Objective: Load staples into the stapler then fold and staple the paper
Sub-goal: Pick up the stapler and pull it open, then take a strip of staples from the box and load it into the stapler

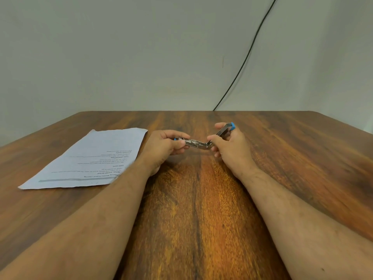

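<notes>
Here the stapler (pixel 198 142) was held above the wooden worktop (pixel 201 199), swung open at its hinge into a shallow V. The left hand (pixel 164 147) gripped the lower metal half at its left end, fingers and thumb curled round it, with a bit of blue plastic showing just beside the fingertips. The right hand (pixel 228 144) held the other half, the blue-tipped top arm, which rose tilted up and to the right; the thumb and fingers pinched it near the hinge, and the blue end stuck out past the knuckles. Both grips were closed on the stapler, one at each end, and the bare silver channel lay in view between the two hands. Whether any staples sat in that channel could not be told.

The printed paper (pixel 90 158) lay flat on the worktop to the left, unfolded, its text upside down to the camera. The left forearm crossed over its near right corner. Both forearms reached in from the near edge. Behind the worktop stood a plain pale wall (pixel 121 57), and a thin black cable (pixel 248 53) ran down it at a slant to the far edge of the worktop.
</notes>
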